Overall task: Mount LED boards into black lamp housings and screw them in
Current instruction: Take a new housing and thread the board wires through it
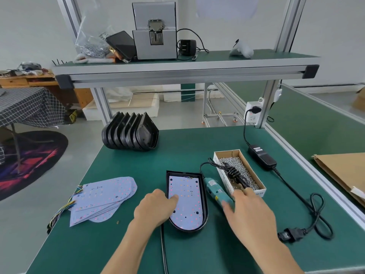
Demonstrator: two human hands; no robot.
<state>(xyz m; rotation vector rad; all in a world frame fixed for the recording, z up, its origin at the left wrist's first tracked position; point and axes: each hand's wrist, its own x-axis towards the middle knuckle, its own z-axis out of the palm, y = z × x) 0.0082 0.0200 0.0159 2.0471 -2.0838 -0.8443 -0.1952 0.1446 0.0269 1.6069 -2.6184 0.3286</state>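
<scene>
A black lamp housing (204, 196) lies flat on the green table (183, 153), with a white LED board (186, 202) seated inside it. My left hand (155, 208) rests at the housing's left rim, its fingertips pressing on the board. My right hand (249, 212) hovers with fingers spread over the rear end of a teal electric screwdriver (214, 189), which lies just right of the housing; it holds nothing. A white box of small screws (240, 171) stands beyond that hand. Spare LED boards (104, 196) fan out on the left. Stacked empty housings (130, 134) sit at the back.
A black power adapter (261, 157) and its looped cable (316, 216) run along the right side, plugged into a socket (253, 113) on the frame post. A cardboard sheet (343, 171) lies off to the right. An upper shelf (185, 64) carries a screw feeder machine (155, 32).
</scene>
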